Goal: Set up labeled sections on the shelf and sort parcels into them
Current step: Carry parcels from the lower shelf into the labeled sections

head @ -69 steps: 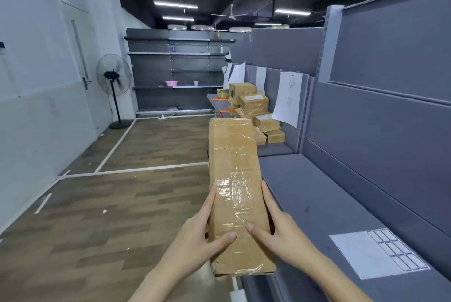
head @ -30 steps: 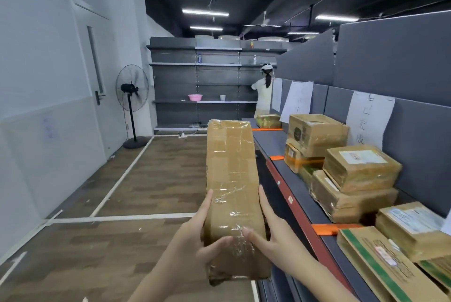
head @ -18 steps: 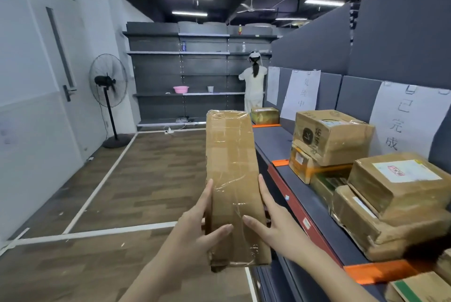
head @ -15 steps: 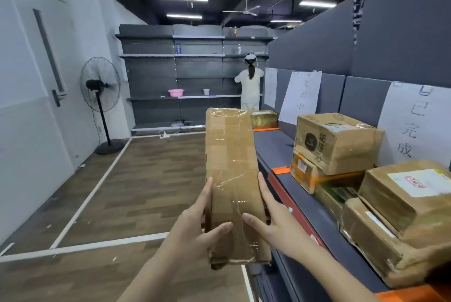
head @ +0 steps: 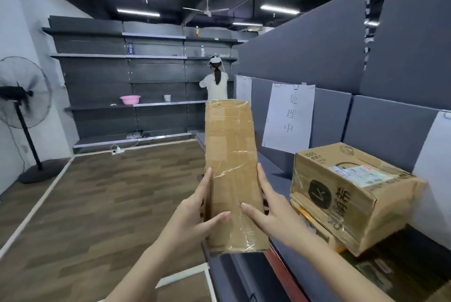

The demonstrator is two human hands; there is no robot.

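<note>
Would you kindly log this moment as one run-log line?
phase: carrying | left hand, right hand: holding long taped parcel | parcel: not yet shelved | shelf: printed carton

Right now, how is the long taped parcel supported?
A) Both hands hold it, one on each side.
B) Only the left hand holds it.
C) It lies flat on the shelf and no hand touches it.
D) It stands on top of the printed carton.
A: the left hand and the right hand hold the long parcel from opposite sides, each with a thumb on its top face.
</note>
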